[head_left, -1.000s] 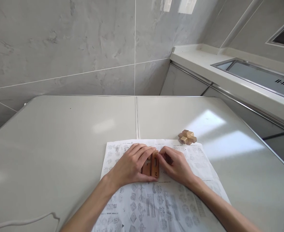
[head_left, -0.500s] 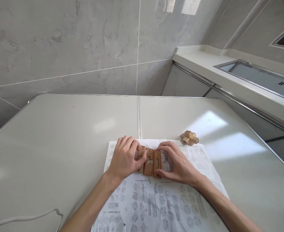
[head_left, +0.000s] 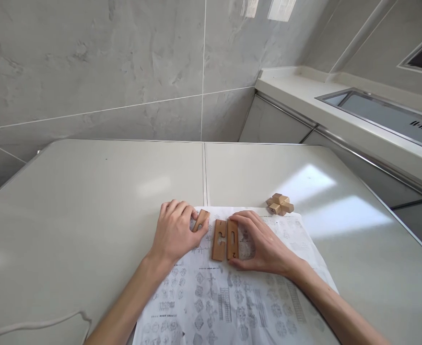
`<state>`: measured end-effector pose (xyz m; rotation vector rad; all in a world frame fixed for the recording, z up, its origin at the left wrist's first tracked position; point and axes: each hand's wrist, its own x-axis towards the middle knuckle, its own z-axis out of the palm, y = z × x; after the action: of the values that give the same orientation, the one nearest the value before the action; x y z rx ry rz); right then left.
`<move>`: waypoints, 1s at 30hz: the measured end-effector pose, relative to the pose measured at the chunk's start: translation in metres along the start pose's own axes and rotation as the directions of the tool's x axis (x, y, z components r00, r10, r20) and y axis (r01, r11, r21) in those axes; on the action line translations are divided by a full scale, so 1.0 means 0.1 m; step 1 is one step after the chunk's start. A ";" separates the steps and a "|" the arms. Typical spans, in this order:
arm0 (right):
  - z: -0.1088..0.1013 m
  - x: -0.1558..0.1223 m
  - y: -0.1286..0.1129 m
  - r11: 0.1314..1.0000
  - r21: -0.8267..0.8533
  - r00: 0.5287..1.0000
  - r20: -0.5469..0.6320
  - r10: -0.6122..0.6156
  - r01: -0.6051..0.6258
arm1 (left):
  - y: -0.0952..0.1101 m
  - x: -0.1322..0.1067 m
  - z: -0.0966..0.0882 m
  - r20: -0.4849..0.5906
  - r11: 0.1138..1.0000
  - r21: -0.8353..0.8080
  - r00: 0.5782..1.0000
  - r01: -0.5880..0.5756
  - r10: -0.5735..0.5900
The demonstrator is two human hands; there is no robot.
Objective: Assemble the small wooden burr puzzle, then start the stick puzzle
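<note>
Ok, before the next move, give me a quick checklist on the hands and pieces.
1. Left hand gripping a wooden piece: ok, between thumb and fingers.
2. Full outline of that piece visible: not ok, the hand covers part.
3. Notched piece clear of the left hand: ok, on the printed sheet.
4. Right hand on the slotted piece: ok, thumb and fingers at opposite ends.
5. Block cluster apart from both hands: ok.
6. Held piece lifted off the sheet: cannot tell.
</note>
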<state>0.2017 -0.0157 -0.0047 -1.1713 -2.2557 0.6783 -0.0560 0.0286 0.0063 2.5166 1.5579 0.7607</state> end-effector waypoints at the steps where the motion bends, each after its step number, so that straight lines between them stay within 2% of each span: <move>1: 0.00 0.00 0.01 1.000 0.007 1.000 -0.003 0.005 -0.005 | 0.00 0.00 0.00 0.007 1.000 -0.001 1.000 0.004 -0.004; 3: 0.00 -0.01 0.01 1.000 0.025 1.000 -0.013 0.019 -0.019 | 0.02 0.00 -0.01 0.024 0.999 -0.030 0.999 0.024 -0.023; 6: -0.01 -0.02 0.02 0.996 0.080 0.998 -0.045 0.050 -0.046 | 0.04 0.00 -0.03 0.046 0.982 -0.158 0.994 0.101 -0.095; 9: -0.02 -0.02 0.04 0.977 0.202 0.989 -0.115 0.092 -0.068 | 0.09 0.00 -0.09 0.177 0.895 -0.378 0.967 0.237 -0.182; 12: -0.01 -0.02 0.06 0.909 0.409 0.971 -0.176 0.164 -0.080 | 0.16 0.00 -0.15 0.424 0.669 -0.615 0.891 0.417 -0.165; 14: 0.01 -0.01 0.07 0.831 0.551 0.960 -0.185 0.212 -0.078 | 0.22 -0.01 -0.17 0.528 0.500 -0.703 0.842 0.507 -0.112; 18: 0.04 0.03 0.06 0.666 0.741 0.947 -0.149 0.286 -0.084 | 0.34 -0.02 -0.16 0.629 0.232 -0.759 0.777 0.608 0.024; 21: 0.04 0.04 0.04 0.533 0.838 0.936 -0.087 0.342 -0.117 | 0.39 -0.04 -0.12 0.642 0.092 -0.767 0.757 0.635 0.123; 27: 0.07 0.03 0.07 0.306 0.945 0.916 -0.016 0.401 -0.118 | 0.38 -0.08 -0.05 0.678 0.023 -0.720 0.695 0.694 0.238; 30: 0.10 0.01 0.10 0.252 0.962 0.915 -0.002 0.403 -0.108 | 0.34 -0.08 -0.03 0.711 0.001 -0.681 0.662 0.732 0.237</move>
<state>0.2004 -0.0114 -0.0186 -0.8522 -0.9590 1.6137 -0.0323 0.0048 0.0172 0.9784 0.6273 0.4128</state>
